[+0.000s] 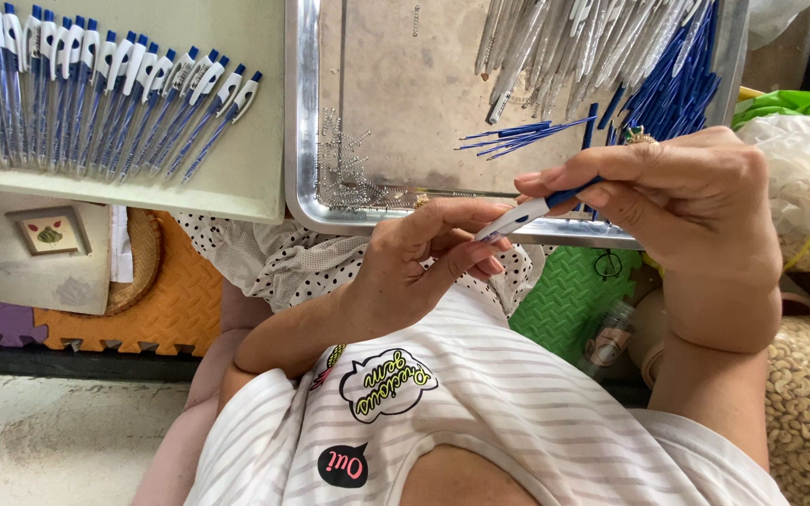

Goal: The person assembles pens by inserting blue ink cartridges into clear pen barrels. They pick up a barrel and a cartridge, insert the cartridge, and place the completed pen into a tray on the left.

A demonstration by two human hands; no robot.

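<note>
Surroundings first. A metal tray [304, 141] sits ahead of the hands, shallow, its near rim just beyond the fingers. In its far right corner lies a heap of clear pen barrels [555, 37] and, beside them, blue pen parts [672, 84]. A small fan of thin blue refills [517, 136] lies mid-tray; tiny metal springs [349, 173] are scattered near the left rim. To the left of the tray, a pale flat board [246, 141] carries a row of finished blue-and-white pens [114, 89], laid side by side, clips up. Below: orange and green foam floor mats [180, 300], a dotted cloth [264, 258] on the lap, crumpled plastic bags [803, 159] at right.

Nothing blocks the view of the hands; they overlap the tray's near rim.

The pen [527, 214] is held over the lap, just short of the tray, tilted, white end low left, blue end up right. The right hand [696, 206] pinches the blue end between thumb and forefinger, closed tight on it. The left hand [419, 262] grips the white end with fingertips, also closed around it.
</note>
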